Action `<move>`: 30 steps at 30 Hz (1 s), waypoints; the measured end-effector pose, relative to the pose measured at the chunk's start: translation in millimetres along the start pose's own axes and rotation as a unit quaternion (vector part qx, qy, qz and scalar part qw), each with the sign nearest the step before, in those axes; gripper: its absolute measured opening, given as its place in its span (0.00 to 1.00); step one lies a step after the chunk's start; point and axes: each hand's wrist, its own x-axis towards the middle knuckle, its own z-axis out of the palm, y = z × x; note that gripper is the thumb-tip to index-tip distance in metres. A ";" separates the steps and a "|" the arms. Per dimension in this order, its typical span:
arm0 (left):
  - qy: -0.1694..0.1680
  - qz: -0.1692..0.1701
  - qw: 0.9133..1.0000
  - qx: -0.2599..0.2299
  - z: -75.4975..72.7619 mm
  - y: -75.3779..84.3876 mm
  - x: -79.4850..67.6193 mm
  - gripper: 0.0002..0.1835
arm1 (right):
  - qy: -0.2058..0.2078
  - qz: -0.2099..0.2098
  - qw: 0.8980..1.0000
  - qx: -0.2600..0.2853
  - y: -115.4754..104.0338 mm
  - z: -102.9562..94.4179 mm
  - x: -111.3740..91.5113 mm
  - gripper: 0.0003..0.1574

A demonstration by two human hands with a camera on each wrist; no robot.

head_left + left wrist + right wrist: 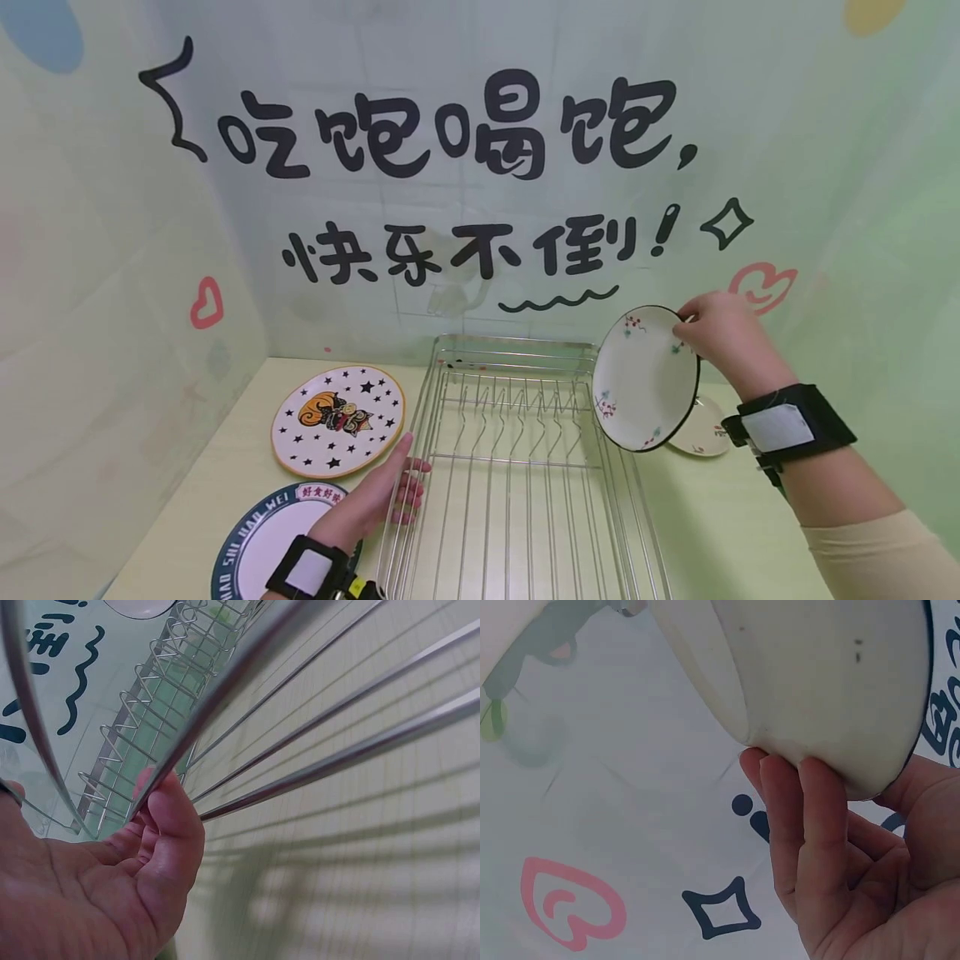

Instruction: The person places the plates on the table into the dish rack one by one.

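Note:
My right hand (723,337) pinches the rim of a white plate (647,379) with a dark edge and small red and blue flower sprigs. The plate is tilted nearly upright above the right side of a wire dish rack (517,461). From the right wrist view, my fingertips (821,787) press on the plate's pale underside (832,682), while the thumb is mostly hidden behind the rim. My left hand (375,504) holds the left side of the rack. In the left wrist view its fingers (176,817) curl round a metal rail (217,697).
A star-patterned plate (337,421) with an orange rim lies left of the rack. Nearer me is a blue-rimmed plate (273,542), partly covered by my left wrist. A small flowered plate (701,429) lies to the right. Behind stands a lettered wall sheet (480,192).

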 end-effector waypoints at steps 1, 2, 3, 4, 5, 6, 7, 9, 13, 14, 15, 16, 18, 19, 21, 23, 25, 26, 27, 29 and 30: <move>-0.001 0.000 1.000 0.000 -0.2 0.3 0.1 0.52 | -0.001 0.001 1.000 0.000 -1.5 1.2 -0.1 0.20; -0.001 0.000 1.000 0.000 -0.4 0.6 0.1 0.52 | -0.001 0.002 1.000 0.000 -2.9 2.5 -0.1 0.19; -0.002 0.000 1.000 0.000 -0.6 1.0 0.2 0.52 | 0.001 0.001 1.000 0.000 -4.1 3.8 0.0 0.19; -0.002 -0.001 1.000 -0.001 -0.7 1.2 0.2 0.52 | 0.003 -0.002 1.000 0.000 -5.4 4.9 -0.1 0.18; -0.002 -0.001 1.000 -0.001 -0.7 1.5 0.3 0.52 | 0.005 -0.005 1.000 -0.001 -6.7 5.8 0.1 0.18; -0.002 -0.001 1.000 -0.001 -0.7 1.6 0.4 0.52 | 0.004 -0.006 1.000 0.000 -7.8 6.7 0.3 0.17; -0.002 -0.001 1.000 0.000 -0.7 1.8 0.5 0.53 | 0.004 -0.006 1.000 0.000 -9.1 7.4 0.5 0.17; -0.002 -0.002 1.000 0.001 -0.7 1.8 0.8 0.53 | 0.005 -0.009 1.000 -0.005 -11.8 8.6 1.3 0.17; 0.000 -0.001 1.000 0.003 -0.8 1.1 0.9 0.53 | 0.010 -0.010 1.000 -0.011 -18.1 11.8 3.9 0.16; 0.000 0.000 1.000 0.004 -0.9 0.9 0.9 0.53 | 0.014 -0.013 1.000 -0.014 -19.8 13.0 4.8 0.15; 0.001 0.000 1.000 0.004 -0.9 0.6 0.7 0.53 | 0.017 -0.016 1.000 -0.016 -21.7 14.3 5.7 0.15; 0.001 0.000 1.000 0.005 -0.9 0.3 0.5 0.53 | 0.020 -0.019 0.999 -0.017 -23.4 15.8 6.8 0.15; 0.001 0.001 1.000 0.004 -0.9 -0.4 0.3 0.53 | 0.024 -0.025 0.999 -0.020 -26.8 18.7 9.2 0.14; 0.001 0.001 1.000 0.003 -0.8 -0.8 0.3 0.53 | 0.026 -0.028 0.999 -0.022 -28.2 20.0 10.3 0.14; 0.001 0.001 1.000 0.002 -0.5 -1.6 0.6 0.53 | 0.029 -0.030 0.999 -0.027 -30.8 21.8 12.1 0.13; 0.001 0.001 1.000 0.004 -0.2 -2.3 1.4 0.53 | 0.030 -0.027 0.999 -0.027 -32.9 22.8 13.6 0.11; 0.003 0.001 1.000 0.006 0.0 -2.7 2.1 0.52 | 0.030 -0.024 0.999 -0.024 -34.7 23.1 14.6 0.09; 0.004 0.003 1.000 0.009 -0.1 -2.8 2.3 0.52 | 0.030 -0.023 0.999 -0.023 -35.6 23.1 14.8 0.09; 0.005 0.004 1.000 0.010 -0.2 -2.8 2.4 0.52 | 0.031 -0.023 0.999 -0.020 -36.4 23.1 15.1 0.09; 0.008 0.004 1.000 0.012 0.8 -3.0 3.3 0.52 | 0.032 -0.022 0.999 -0.017 -36.9 23.2 15.0 0.13; 0.009 0.005 1.000 0.013 1.2 -3.1 3.6 0.52 | 0.031 -0.021 0.999 -0.016 -37.1 23.3 14.9 0.15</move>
